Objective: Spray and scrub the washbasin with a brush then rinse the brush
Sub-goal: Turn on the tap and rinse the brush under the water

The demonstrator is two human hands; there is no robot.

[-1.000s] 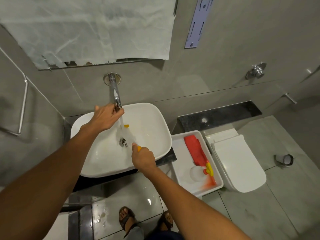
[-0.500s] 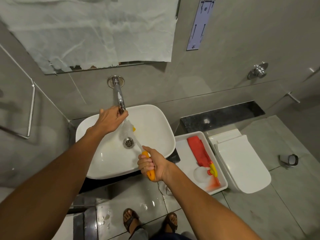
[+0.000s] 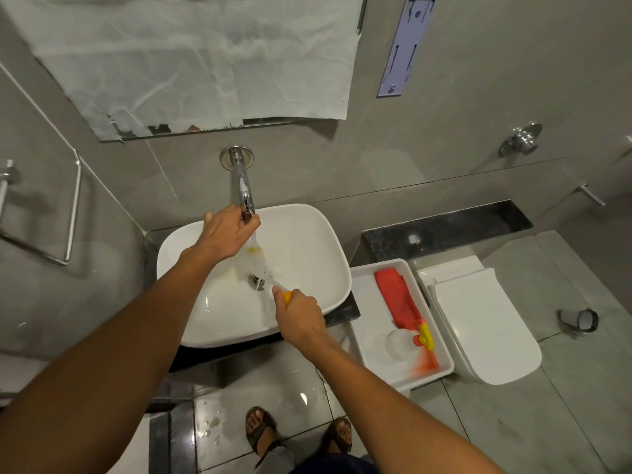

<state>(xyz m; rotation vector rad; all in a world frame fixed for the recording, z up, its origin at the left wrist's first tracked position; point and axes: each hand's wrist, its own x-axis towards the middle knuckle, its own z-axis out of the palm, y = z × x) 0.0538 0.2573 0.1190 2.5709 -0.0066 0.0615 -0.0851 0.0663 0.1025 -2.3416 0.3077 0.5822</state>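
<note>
A white washbasin (image 3: 307, 241) sits on a dark counter below a chrome wall tap (image 3: 243, 186). My left hand (image 3: 225, 234) grips the end of the tap's spout. My right hand (image 3: 299, 318) holds the orange handle of a brush (image 3: 260, 265) whose white bristle head lies under the spout, above the drain (image 3: 257, 281). Water runs over the bristles. A clear spray bottle (image 3: 405, 342) with a yellow and red trigger lies in a white tray (image 3: 367, 323) to the right of the basin.
A red cloth (image 3: 396, 299) lies in the tray beside the bottle. A white toilet with its lid shut (image 3: 485, 323) stands further right. A towel rail (image 3: 68, 213) is on the left wall. My sandalled feet (image 3: 297, 436) stand on wet floor tiles.
My right hand has pushed the brush forward again, so the bristle head is back under the spout. My left hand has stayed on the tap.
</note>
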